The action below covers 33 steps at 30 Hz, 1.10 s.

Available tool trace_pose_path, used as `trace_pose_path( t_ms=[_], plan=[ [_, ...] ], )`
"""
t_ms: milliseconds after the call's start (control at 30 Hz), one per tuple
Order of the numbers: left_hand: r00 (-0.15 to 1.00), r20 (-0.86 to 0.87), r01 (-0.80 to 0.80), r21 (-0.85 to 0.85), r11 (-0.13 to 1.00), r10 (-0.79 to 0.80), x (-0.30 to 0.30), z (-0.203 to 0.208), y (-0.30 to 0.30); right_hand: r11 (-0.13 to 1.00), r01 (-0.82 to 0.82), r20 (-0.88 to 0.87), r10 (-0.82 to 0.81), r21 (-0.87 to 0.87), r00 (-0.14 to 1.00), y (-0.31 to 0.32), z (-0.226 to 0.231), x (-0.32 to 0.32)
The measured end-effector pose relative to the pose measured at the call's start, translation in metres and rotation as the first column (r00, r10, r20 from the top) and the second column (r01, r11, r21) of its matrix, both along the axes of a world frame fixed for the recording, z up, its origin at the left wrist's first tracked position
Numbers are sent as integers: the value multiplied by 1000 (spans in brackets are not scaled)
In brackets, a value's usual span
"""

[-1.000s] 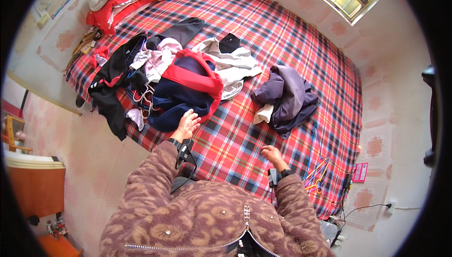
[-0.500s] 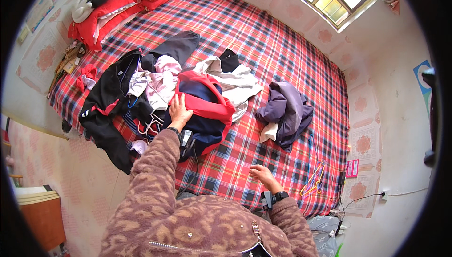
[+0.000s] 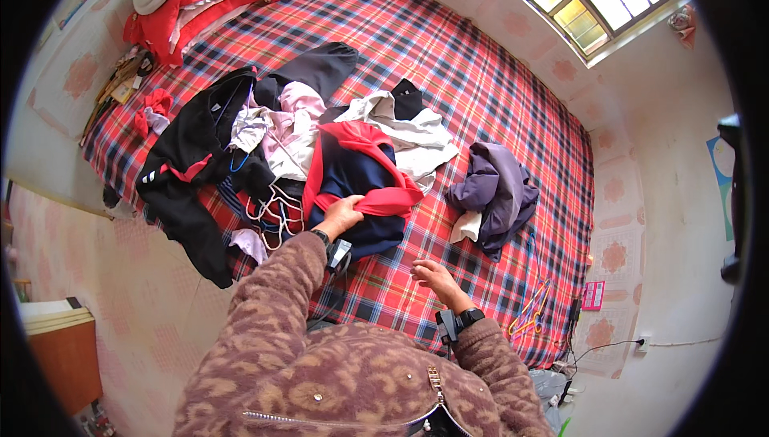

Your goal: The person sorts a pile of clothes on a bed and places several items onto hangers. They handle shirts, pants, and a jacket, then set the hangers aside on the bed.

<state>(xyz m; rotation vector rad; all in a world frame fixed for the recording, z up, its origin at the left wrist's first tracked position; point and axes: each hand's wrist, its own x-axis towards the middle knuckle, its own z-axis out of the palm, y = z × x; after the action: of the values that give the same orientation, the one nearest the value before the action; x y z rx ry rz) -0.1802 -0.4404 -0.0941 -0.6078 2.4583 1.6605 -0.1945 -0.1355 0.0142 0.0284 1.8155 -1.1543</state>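
Observation:
My left hand is closed on the near part of a navy and red garment, its fingertips at a red band of cloth. My right hand is held near the front of the bed, fingers stretched out, with nothing in it. Beyond the garment lies a cream top with a dark collar. Left of it are pink and white clothes, white hangers and a black jacket. Apart on the right rests a crumpled purple-grey garment.
A plaid sheet covers the bed. Folded red bedding is stacked at the far left. Coloured hangers lie by the right edge, near a plugged-in cable. A wooden cabinet stands at lower left.
My left hand has come nearer and to the right, from lying on the red cloth to gripping the garment. The garment has shifted right, uncovering more white hangers. My right hand has moved slightly.

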Motion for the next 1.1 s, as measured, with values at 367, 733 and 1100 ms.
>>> trace_pose_path(
  t_ms=[367,733,1100],
  plan=[
    [984,-161,176,871,458,-73,72,82,137,952,241,409,-146,-191,901,0,-4,-14],
    [998,47,-63,925,375,52,109,116,173,826,461,172,-428,-324,887,14,-1,-16],
    [957,268,-290,904,315,111,110,87,183,626,94,-573,-756,-774,317,135,231,-224]
  ],
)
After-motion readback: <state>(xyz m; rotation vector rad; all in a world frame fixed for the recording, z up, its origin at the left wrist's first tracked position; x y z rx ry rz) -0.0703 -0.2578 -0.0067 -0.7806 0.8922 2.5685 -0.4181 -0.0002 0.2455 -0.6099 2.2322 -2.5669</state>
